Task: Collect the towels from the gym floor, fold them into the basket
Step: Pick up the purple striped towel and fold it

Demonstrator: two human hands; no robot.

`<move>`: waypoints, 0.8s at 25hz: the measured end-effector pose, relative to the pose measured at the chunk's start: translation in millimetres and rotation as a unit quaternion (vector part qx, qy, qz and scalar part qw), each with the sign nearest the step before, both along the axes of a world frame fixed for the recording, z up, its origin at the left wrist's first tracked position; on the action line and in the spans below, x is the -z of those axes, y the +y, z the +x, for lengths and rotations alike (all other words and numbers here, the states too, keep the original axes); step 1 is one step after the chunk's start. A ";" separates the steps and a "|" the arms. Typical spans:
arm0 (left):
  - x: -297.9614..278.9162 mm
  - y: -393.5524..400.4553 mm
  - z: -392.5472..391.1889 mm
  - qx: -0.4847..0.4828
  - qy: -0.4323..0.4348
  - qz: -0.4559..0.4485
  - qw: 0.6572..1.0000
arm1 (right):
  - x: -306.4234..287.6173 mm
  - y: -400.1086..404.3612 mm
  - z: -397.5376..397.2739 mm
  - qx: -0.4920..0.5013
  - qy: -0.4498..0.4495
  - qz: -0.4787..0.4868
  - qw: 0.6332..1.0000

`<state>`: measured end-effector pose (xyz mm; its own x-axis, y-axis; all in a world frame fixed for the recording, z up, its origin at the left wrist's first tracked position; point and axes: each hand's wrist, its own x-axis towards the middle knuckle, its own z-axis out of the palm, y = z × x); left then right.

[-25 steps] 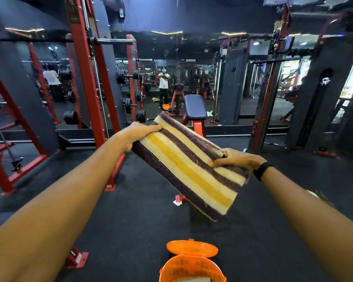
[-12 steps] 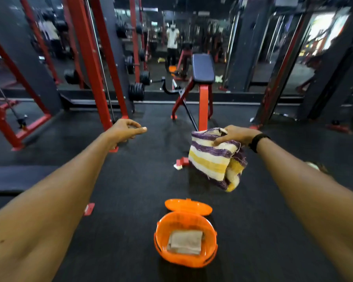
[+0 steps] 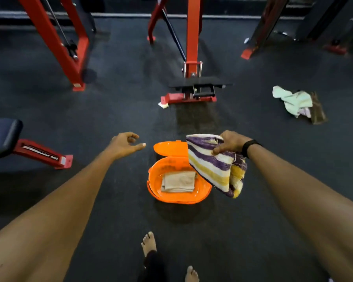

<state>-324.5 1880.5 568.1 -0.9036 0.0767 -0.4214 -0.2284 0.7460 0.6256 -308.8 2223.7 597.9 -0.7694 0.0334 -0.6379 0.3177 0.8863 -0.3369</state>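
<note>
My right hand [image 3: 231, 142] grips a folded towel [image 3: 214, 165] with purple, white and yellow stripes by its top edge; it hangs over the right rim of the orange basket [image 3: 154, 188]. The basket stands on the dark floor with its lid [image 3: 169, 148] flipped open behind it, and a folded beige towel [image 3: 178, 181] lies inside. My left hand [image 3: 126, 144] hovers left of the lid, fingers loosely curled, holding nothing. A crumpled pale green towel [image 3: 293, 101] lies on the floor at the far right, with a brown cloth [image 3: 317, 110] beside it.
A red bench frame [image 3: 192, 58] with its base [image 3: 189, 97] stands straight ahead. Red rack legs [image 3: 65, 49] rise at the left. A blue padded bench [image 3: 2, 136] on a red foot [image 3: 43, 155] sits at the left edge. My bare feet [image 3: 149, 243] are below the basket.
My left hand let go of the striped towel, which now hangs from my right hand alone. My view tilted down and the towel came down to the basket's right rim.
</note>
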 end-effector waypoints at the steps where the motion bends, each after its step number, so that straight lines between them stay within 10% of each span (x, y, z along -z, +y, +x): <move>1: 23.9 -2.3 -11.9 0.009 -0.013 -0.010 1.000 | 25.4 -1.2 -8.2 0.004 -0.013 0.007 1.000; 11: 282.4 -0.6 -88.1 0.079 -0.094 -0.043 0.992 | 331.8 -3.3 -70.2 -0.048 -0.035 0.109 0.992; 17: 401.5 6.8 -87.2 0.082 -0.122 -0.053 0.988 | 477.3 -3.8 -97.7 -0.137 -0.110 0.002 0.985; 20: 442.6 10.6 -79.0 0.076 -0.140 -0.058 0.985 | 524.5 12.3 -105.8 -0.156 -0.119 0.128 0.972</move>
<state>-403.6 1891.1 125.5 -0.7318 0.1399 -0.6670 -0.2599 0.8474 0.4630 -414.6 2236.1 73.4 -0.5997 0.0027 -0.8002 0.0608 0.9973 -0.0421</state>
